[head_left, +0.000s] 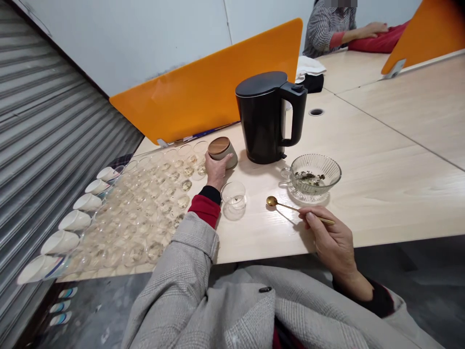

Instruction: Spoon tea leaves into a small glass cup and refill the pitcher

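Note:
My left hand (215, 170) is wrapped round a small grey canister (232, 157) with a wooden lid, which stands upright on the table. In my right hand (334, 240) a thin golden spoon (287, 207) is pinched by its handle, its bowl pointing left above the tabletop. A clear cup (233, 195) with a few dark specks at the bottom stands between my hands. Beyond the spoon sits a ribbed glass cup (332, 175) on a glass saucer (308, 198), holding liquid and dark leaf pieces.
A black kettle (258, 118) stands behind the canister. Rows of clear cups (145, 208) cover the table's left side, with several white paper cups (74, 220) along the far left edge. An orange divider (203, 87) runs behind. Another person (329, 29) sits across the table.

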Tool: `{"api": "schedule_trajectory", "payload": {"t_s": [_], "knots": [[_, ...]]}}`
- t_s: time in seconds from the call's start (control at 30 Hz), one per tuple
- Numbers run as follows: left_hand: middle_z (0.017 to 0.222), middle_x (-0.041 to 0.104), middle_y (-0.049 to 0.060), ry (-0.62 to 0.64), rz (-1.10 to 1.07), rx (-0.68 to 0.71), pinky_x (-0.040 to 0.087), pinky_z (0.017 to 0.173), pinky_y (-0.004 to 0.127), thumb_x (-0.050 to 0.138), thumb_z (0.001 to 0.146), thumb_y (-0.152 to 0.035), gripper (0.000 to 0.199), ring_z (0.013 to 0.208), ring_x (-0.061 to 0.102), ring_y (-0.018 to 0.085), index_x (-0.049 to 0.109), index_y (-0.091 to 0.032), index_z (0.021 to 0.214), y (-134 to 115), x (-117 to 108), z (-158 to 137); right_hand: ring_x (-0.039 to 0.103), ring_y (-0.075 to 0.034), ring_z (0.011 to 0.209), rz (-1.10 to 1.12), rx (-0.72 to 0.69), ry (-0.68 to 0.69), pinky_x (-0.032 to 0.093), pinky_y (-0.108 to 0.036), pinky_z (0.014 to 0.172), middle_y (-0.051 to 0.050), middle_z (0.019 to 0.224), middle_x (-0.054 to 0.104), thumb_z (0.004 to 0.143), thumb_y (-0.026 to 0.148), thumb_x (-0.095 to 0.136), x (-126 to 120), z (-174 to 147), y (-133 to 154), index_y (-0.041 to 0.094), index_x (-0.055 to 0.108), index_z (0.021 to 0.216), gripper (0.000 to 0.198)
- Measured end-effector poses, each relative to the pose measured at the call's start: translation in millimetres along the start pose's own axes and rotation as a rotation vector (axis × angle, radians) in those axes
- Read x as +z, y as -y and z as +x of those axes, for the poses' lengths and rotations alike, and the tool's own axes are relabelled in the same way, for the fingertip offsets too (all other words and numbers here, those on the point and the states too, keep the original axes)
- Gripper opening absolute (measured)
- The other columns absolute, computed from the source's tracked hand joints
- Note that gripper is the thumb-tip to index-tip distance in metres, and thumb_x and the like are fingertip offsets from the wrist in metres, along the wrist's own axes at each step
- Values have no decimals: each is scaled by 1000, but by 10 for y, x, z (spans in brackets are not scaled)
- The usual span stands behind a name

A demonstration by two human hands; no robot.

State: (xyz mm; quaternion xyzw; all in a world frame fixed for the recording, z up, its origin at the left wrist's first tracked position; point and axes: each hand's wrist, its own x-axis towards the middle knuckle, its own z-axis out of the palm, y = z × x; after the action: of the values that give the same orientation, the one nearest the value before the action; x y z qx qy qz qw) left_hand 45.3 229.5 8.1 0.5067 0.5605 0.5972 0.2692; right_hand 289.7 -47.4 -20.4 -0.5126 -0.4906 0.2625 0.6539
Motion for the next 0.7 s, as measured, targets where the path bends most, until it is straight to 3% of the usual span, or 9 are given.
{"api": "schedule_trajectory", "payload": {"t_s": [0.17, 0.47, 0.57, 0.7], "knots": [[129, 76, 9, 1, -113, 117, 57, 111, 44, 99, 67, -35, 67, 122, 72, 26, 63, -23, 122, -186, -107, -35, 69, -17, 86, -6, 11, 5, 55, -29, 77, -3, 100, 75, 107, 31, 68, -2, 0, -3, 26, 83, 106, 15], [135, 73, 11, 77, -245, 246, 55, 115, 50, 102, 60, -57, 86, 127, 71, 30, 61, -23, 128, -621, -303, -259, 68, -16, 82, 4, 13, -28, 55, -29, 75, -4, 97, 75, 105, 33, 71, 1, 0, 3, 26, 84, 103, 15], [140, 71, 9, 79, -228, 309, 56, 116, 51, 102, 61, -61, 91, 132, 69, 31, 61, -28, 135, -854, -604, -490, 67, -16, 78, 66, 15, -45, 54, -29, 70, -4, 94, 75, 104, 32, 72, 18, -6, 1, 24, 84, 102, 15], [151, 65, 10, 69, -84, 364, 57, 117, 50, 104, 61, -57, 100, 142, 64, 35, 58, -30, 147, -1028, -1267, -1044, 66, -16, 73, 230, 19, -114, 54, -31, 67, -4, 89, 73, 101, 32, 73, -25, 14, 77, 23, 83, 98, 14]]}}
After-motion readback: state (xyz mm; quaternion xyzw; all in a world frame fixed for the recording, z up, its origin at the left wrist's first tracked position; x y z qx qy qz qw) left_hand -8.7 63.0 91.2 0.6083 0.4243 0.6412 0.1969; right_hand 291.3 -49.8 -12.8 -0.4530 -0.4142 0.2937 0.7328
